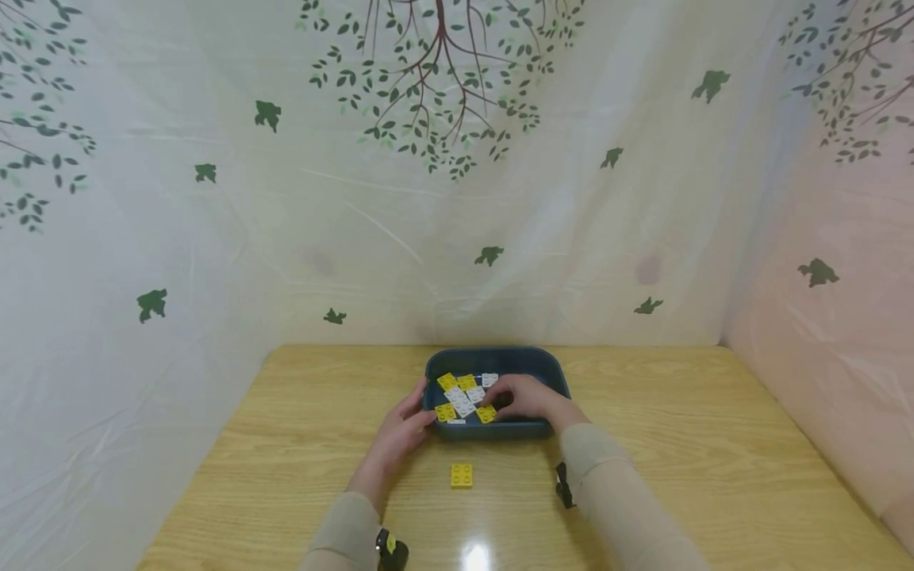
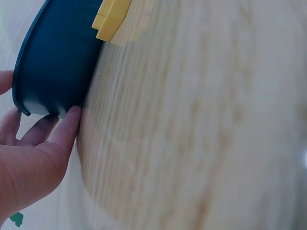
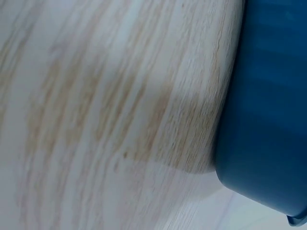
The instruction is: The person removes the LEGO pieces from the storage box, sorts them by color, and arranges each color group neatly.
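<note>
A dark blue tray [image 1: 500, 431] stands at the back of the wooden table with several yellow and white toy building bricks inside. My left hand [image 1: 401, 428] holds the tray's left end; in the left wrist view its fingers [image 2: 67, 127] lie against the end wall. My right hand [image 1: 528, 399] reaches over the front rim into the tray. Its thumb and forefinger pinch a yellow building brick [image 1: 486, 414] near the front wall. White bricks [image 1: 460, 402] lie beside it, partly overlapped by the fingers. The right wrist view shows only the tray's outer wall [image 3: 268, 105], with the right hand out of sight.
A single yellow brick [image 1: 462, 476] lies studs up on the table [image 1: 300, 452] in front of the tray. Behind stands a pale curtain [image 1: 400, 238] printed with leaves and branches. More curtain closes off both sides of the table.
</note>
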The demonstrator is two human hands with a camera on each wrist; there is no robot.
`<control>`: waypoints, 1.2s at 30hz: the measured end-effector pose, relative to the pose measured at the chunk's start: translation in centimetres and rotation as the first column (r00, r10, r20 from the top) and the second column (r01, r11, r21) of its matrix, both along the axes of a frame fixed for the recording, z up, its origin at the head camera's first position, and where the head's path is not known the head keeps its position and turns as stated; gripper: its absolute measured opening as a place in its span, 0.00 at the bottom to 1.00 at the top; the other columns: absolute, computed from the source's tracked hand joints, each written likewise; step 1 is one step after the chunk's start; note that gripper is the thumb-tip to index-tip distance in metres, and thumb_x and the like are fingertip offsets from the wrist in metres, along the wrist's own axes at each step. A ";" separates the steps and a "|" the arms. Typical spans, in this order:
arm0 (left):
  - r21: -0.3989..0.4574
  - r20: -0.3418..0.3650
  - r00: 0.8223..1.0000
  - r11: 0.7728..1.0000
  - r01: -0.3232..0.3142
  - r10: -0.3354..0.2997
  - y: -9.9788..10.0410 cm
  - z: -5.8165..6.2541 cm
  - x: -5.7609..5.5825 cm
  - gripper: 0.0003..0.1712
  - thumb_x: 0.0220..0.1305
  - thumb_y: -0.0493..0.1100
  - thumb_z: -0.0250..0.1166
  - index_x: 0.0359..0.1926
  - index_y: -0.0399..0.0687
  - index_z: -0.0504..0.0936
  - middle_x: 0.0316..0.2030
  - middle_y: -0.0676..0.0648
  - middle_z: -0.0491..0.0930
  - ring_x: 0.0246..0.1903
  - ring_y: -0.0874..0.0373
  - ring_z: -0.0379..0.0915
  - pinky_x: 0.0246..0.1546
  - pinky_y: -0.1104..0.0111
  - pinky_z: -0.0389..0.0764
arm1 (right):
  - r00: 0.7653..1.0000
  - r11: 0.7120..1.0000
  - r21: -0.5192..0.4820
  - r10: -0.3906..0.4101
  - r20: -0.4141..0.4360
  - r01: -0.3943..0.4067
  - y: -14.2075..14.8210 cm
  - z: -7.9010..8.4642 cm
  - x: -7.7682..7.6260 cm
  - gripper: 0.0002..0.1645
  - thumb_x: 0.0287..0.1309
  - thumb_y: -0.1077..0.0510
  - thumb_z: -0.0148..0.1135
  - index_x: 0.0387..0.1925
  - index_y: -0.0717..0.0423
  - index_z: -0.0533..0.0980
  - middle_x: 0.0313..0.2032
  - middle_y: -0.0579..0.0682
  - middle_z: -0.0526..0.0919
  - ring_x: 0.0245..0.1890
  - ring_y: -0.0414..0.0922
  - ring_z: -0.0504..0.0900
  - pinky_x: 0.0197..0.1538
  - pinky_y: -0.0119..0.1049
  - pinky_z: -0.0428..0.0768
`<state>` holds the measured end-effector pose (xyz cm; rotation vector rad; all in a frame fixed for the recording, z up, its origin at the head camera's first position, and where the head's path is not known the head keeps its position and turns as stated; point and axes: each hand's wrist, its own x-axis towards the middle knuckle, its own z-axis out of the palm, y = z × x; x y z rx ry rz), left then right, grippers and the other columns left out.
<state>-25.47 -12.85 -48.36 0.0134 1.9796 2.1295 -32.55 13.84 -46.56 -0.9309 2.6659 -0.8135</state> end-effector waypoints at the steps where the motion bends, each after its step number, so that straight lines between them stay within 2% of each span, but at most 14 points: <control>1: 0.001 -0.001 1.000 1.000 -0.001 0.001 0.0 0.0 0.0 0.39 0.68 0.37 0.58 0.77 0.57 0.56 0.77 0.43 0.49 0.72 0.41 0.50 0.66 0.45 0.62 | 1.000 1.000 0.002 0.001 -0.001 -0.001 0.0 0.0 0.0 0.15 0.51 0.62 0.75 0.42 0.48 0.86 0.44 0.41 0.83 0.48 0.43 0.79 0.57 0.46 0.76; 8: 0.010 -0.002 1.000 1.000 0.002 -0.002 0.1 0.0 -0.2 0.39 0.68 0.37 0.58 0.77 0.57 0.57 0.76 0.42 0.49 0.72 0.41 0.51 0.66 0.46 0.63 | 1.000 1.000 0.015 -0.005 0.005 0.005 -0.1 -0.1 -0.3 0.16 0.50 0.64 0.75 0.43 0.48 0.86 0.45 0.41 0.83 0.48 0.43 0.79 0.57 0.46 0.76; 22: 0.022 0.008 1.000 1.000 -0.009 0.009 0.3 0.2 -0.2 0.39 0.68 0.36 0.58 0.77 0.57 0.57 0.76 0.43 0.49 0.72 0.42 0.51 0.66 0.46 0.63 | 0.996 0.995 0.102 0.020 -0.083 -0.011 0.0 -0.1 -0.6 0.15 0.51 0.62 0.75 0.43 0.51 0.86 0.46 0.46 0.84 0.49 0.46 0.80 0.58 0.46 0.76; 30: 0.027 0.017 1.000 1.000 -0.012 0.012 0.2 0.2 -0.3 0.39 0.68 0.37 0.58 0.76 0.57 0.57 0.77 0.43 0.49 0.73 0.42 0.50 0.66 0.46 0.62 | 0.990 0.999 0.035 -0.036 -0.134 0.041 0.5 0.8 0.0 0.16 0.51 0.60 0.75 0.44 0.50 0.86 0.41 0.42 0.82 0.42 0.41 0.79 0.52 0.43 0.78; 36: 0.022 0.016 1.000 1.000 -0.021 0.021 0.2 0.2 -0.4 0.39 0.68 0.37 0.58 0.76 0.58 0.57 0.76 0.42 0.50 0.72 0.41 0.51 0.66 0.45 0.63 | 0.984 0.999 -0.012 -0.055 -0.167 0.053 1.1 1.6 1.2 0.17 0.52 0.59 0.74 0.46 0.52 0.85 0.41 0.43 0.82 0.41 0.41 0.79 0.50 0.41 0.80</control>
